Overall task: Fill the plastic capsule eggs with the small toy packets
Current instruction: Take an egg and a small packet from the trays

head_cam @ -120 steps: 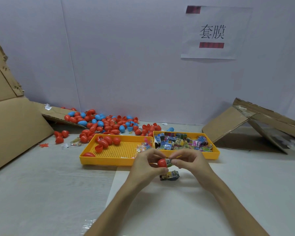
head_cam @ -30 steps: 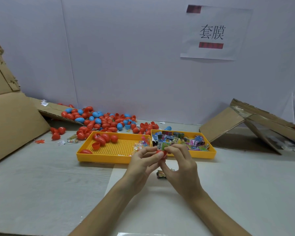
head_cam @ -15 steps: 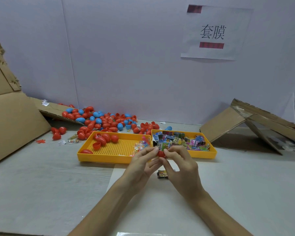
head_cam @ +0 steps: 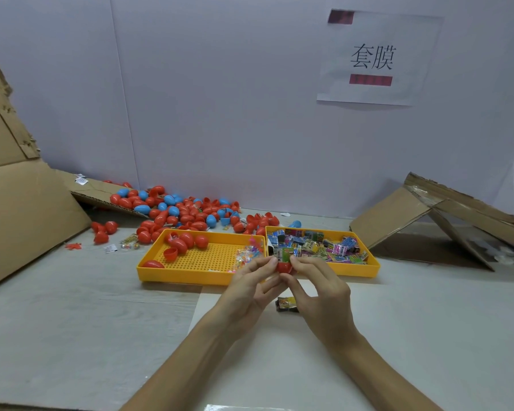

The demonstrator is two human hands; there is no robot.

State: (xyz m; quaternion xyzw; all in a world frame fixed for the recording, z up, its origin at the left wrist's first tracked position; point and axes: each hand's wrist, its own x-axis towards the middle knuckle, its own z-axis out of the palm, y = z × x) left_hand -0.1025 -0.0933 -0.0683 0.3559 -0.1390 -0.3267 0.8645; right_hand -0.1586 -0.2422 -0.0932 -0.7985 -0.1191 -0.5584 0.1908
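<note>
Capsule egg (head_cam: 284, 266), a red half, sat pinched between the fingertips of my left hand (head_cam: 247, 289) and my right hand (head_cam: 321, 295), raised just in front of the two yellow trays. A green toy packet (head_cam: 286, 254) stood out of its mouth, only partly in, so I judged this one unfinished: packet to seat, shell to close. Loose red eggs waited in the left tray (head_cam: 190, 277), and packets crowded the right tray (head_cam: 353, 270). I could not tell whether the heap of eggs (head_cam: 184, 212) by the wall was filled.
</note>
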